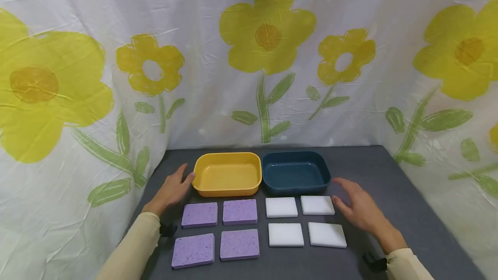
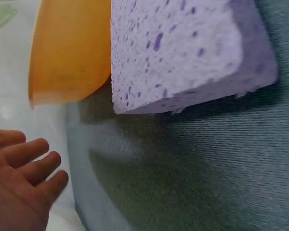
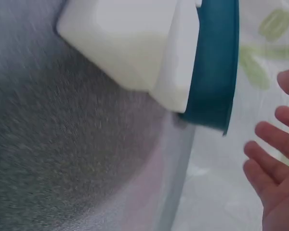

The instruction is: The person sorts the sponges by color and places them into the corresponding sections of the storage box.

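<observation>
My left hand [image 1: 171, 190] is beside the left end of a yellow tray [image 1: 227, 192], fingers extended and holding nothing. At the right end of a dark blue tray [image 1: 297, 190], my right hand [image 1: 359, 205] hovers with fingers spread and nothing in its grasp. Several purple speckled sponges [image 1: 239, 244] lie flat in two rows before the yellow tray. Several white sponge blocks [image 1: 285, 235] lie likewise before the blue one. In the left wrist view a purple sponge [image 2: 178, 48] shows close up; white blocks [image 3: 120, 38] fill the top of the right wrist view. Both trays look empty inside.
The two trays stand side by side at the back of a dark grey table [image 1: 350, 262]. A white curtain [image 1: 202, 111] printed with yellow flowers hangs behind and along both sides. Dark wrist devices [image 1: 168, 229] sit under each sleeve cuff.
</observation>
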`<state>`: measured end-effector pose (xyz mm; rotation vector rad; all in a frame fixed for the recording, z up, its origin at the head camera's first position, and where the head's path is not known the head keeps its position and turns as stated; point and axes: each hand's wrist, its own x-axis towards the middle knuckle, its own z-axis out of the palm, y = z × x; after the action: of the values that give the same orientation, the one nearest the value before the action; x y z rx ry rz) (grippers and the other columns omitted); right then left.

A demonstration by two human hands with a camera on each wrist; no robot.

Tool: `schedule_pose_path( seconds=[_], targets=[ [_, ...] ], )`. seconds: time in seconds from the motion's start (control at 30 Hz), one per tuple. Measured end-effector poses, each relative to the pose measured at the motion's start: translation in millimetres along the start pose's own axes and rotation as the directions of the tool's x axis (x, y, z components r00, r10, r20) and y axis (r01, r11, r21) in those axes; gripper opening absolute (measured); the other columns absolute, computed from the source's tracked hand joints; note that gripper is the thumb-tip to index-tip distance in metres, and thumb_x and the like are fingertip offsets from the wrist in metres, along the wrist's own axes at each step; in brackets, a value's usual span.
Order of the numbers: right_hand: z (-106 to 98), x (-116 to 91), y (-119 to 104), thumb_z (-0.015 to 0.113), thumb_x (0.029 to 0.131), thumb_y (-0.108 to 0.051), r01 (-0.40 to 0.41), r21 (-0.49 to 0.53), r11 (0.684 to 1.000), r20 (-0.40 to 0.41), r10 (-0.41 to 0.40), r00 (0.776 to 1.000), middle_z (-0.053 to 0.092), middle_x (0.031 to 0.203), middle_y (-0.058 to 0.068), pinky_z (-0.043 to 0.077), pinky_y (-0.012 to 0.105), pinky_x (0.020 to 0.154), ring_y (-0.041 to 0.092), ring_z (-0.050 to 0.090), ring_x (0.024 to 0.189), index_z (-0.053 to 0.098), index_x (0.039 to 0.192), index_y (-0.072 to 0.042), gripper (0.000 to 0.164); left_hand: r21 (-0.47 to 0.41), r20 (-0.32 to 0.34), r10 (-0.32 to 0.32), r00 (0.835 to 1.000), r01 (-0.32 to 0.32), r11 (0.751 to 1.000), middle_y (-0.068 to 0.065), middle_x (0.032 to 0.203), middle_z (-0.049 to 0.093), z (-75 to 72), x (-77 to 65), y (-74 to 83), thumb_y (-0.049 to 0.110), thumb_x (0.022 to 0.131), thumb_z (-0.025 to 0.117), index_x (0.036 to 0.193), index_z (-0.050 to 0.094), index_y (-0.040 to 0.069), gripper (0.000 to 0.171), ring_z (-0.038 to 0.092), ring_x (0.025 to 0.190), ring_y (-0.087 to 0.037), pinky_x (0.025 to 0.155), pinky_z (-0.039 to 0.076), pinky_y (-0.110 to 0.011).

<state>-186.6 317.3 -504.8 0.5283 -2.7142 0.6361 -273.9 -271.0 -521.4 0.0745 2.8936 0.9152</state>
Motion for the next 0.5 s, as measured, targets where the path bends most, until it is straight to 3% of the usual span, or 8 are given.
schedule_pose_path(
  seconds=[0.17,0.33,0.5],
  targets=[
    [-0.4,-12.0,-16.1,0.083,0.096,-0.019,0.071,-0.044,0.997,0.041,-0.069,0.997,0.075,0.134,0.014,0.059,0.06,0.098,0.037,0.072,0.123,0.069,0.138,-0.004,0.047,0.023,0.013,0.049,0.999,-0.05,0.999,-0.032,0.175,0.03,5.3,14.5,3.2,0.055,0.115,0.041,0.172,0.019,-0.003,0.084,0.032,0.161,-0.053,0.129,0.027,-0.068],
    [0.3,-27.1,-25.7,0.088,0.092,-0.024,0.104,-0.029,0.994,0.124,-0.099,0.987,0.075,0.131,0.0,0.061,0.051,0.096,0.026,0.073,0.119,0.071,0.134,-0.011,0.047,-0.01,0.06,0.016,0.998,-0.015,1.0,-0.032,0.175,0.028,11.1,23.9,8.8,0.057,0.114,0.042,0.172,0.015,-0.004,0.089,0.032,0.16,-0.053,0.129,0.026,-0.068],
    [7.9,-38.9,-27.6,0.094,0.082,-0.026,0.222,-0.017,0.975,0.13,-0.218,0.967,0.074,0.122,-0.006,0.061,0.044,0.094,0.019,0.071,0.111,0.073,0.121,-0.018,0.046,-0.075,0.077,-0.03,0.997,0.035,0.997,-0.032,0.174,0.032,16.9,31.9,7.5,0.056,0.115,0.04,0.173,0.014,-0.001,0.086,0.037,0.158,-0.052,0.128,0.028,-0.069]
  ],
)
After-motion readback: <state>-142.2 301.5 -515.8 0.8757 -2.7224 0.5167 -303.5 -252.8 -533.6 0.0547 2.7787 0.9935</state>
